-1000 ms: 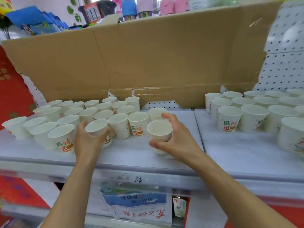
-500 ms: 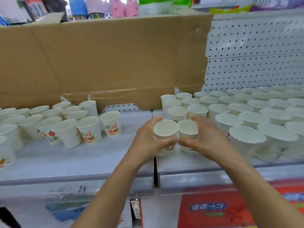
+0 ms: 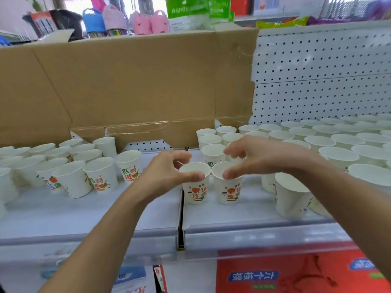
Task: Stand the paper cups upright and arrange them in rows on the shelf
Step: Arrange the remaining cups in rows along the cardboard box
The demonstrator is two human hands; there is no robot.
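Observation:
Two white paper cups with red and green print stand upright side by side on the white shelf point(image 3: 239, 216), just right of the seam. My left hand point(image 3: 165, 172) holds the left cup point(image 3: 195, 193) by its rim, thumb on the front edge and fingers curled behind. My right hand point(image 3: 262, 157) holds the right cup point(image 3: 229, 194) the same way from above. Behind them and to the right, rows of upright cups point(image 3: 319, 142) fill the shelf. A looser group of cups point(image 3: 99, 176), some tilted, stands on the left section.
A brown cardboard sheet point(image 3: 137, 81) lines the back on the left, and white pegboard point(image 3: 317, 81) lines it on the right. A dark gap point(image 3: 179, 210) splits the two shelf sections. Red packaging point(image 3: 296, 275) lies on the level below.
Both hands carried one cup each from the left section to the right section and set them down side by side. The view panned right with them.

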